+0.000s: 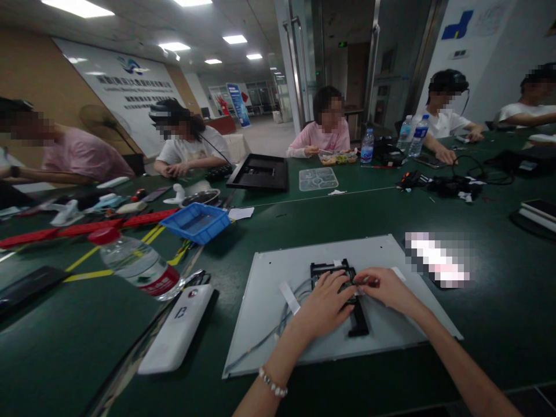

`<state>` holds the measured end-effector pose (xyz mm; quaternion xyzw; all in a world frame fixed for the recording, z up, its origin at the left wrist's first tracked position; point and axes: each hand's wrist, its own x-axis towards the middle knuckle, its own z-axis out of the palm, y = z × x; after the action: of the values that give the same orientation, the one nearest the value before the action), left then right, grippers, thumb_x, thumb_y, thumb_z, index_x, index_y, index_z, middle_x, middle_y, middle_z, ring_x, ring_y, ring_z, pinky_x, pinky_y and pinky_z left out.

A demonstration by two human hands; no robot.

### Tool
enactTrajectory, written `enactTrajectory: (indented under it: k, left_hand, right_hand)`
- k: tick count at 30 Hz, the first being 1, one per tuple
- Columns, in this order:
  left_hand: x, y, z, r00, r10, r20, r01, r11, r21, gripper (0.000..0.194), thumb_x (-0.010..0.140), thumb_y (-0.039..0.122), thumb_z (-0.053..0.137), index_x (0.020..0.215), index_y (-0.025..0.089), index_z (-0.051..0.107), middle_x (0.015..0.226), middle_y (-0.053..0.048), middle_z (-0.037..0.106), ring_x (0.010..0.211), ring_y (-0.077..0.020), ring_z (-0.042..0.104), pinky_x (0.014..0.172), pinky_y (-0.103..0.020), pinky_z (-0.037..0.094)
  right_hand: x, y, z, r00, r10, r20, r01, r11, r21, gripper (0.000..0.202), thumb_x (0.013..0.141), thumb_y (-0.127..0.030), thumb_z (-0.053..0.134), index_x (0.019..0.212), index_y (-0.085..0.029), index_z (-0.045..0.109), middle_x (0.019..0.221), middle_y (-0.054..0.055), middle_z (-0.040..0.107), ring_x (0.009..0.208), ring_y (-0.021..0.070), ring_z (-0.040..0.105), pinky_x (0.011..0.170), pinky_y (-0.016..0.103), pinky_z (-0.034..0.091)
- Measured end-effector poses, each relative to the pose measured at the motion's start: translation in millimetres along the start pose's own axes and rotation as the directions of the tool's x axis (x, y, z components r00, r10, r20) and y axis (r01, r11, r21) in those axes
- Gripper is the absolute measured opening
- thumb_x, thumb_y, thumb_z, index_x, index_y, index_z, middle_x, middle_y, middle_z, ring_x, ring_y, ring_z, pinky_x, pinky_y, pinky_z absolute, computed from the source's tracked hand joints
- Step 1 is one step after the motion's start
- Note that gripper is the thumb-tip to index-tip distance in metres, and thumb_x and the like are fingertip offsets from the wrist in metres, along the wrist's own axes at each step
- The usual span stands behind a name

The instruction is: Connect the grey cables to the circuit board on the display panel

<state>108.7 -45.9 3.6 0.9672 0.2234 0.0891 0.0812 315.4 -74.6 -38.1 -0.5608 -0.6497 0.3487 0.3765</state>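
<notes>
A pale flat panel point(264, 295) lies on the green table in front of me. Near its middle sits a black plastic frame point(358, 323), partly covered by my hands. My left hand point(326, 304) rests over this frame with its fingers stretched out and palm down. Thumb and fingers of my right hand point(386, 288) are pinched together at the frame's right side, close to my left fingertips; whatever they hold is too small to make out. Grey cables point(283, 324) run from the frame toward the panel's near left corner, crossed by a strip of white tape point(289, 297).
Left of the panel are a white device marked 13 point(179, 330) and a tilted water bottle point(139, 263) with a red cap. A blue tray point(197, 223) stands beyond. A lit phone point(436, 259) lies at right. Several people sit around the table.
</notes>
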Motion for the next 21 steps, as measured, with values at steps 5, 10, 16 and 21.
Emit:
enactTrajectory:
  k: [5,10,16,21]
  left_hand:
    - [-0.2,-0.6,0.9,1.000,0.002,0.004,-0.002,1.000,0.000,0.035,0.086,0.026,0.051,0.120,0.024,0.045,0.128,-0.007,0.044,0.129,-0.0258,0.030,0.106,-0.049,0.025]
    - [0.1,-0.6,0.8,1.000,0.005,0.000,-0.005,1.000,0.011,0.036,0.086,0.026,0.051,0.121,0.024,0.044,0.128,-0.007,0.044,0.128,-0.0257,0.030,0.106,-0.049,0.025]
    - [0.9,-1.3,3.3,1.000,0.007,-0.008,-0.007,1.000,0.016,0.034,0.087,0.026,0.050,0.121,0.025,0.045,0.128,-0.007,0.044,0.129,-0.0252,0.030,0.105,-0.049,0.026]
    - [1.3,-0.6,2.6,1.000,-0.005,-0.008,0.005,1.000,0.010,0.033,0.087,0.025,0.049,0.120,0.025,0.045,0.129,-0.006,0.043,0.129,-0.0244,0.030,0.106,-0.049,0.026]
  right_hand:
    - [-2.5,-4.4,-2.3,0.998,-0.020,0.057,0.022,0.999,-0.044,0.021,0.072,-0.021,0.059,0.091,-0.020,0.067,0.087,0.003,0.067,0.070,0.0155,0.060,0.065,0.027,0.046]
    - [-2.4,-1.7,-0.4,0.999,-0.005,0.052,0.007,0.999,-0.052,0.029,0.071,-0.018,0.059,0.099,-0.020,0.064,0.086,0.003,0.067,0.072,0.0160,0.060,0.065,0.027,0.046]
    - [-2.3,-1.9,-0.7,0.999,0.005,0.048,-0.003,0.999,-0.049,0.029,0.072,-0.020,0.059,0.101,-0.019,0.063,0.087,0.004,0.067,0.073,0.0163,0.060,0.065,0.027,0.047]
    - [-3.2,-6.3,-2.7,0.999,0.007,0.050,-0.004,0.998,-0.058,0.033,0.071,-0.020,0.061,0.104,-0.021,0.062,0.096,0.004,0.066,0.070,0.0150,0.059,0.065,0.027,0.047]
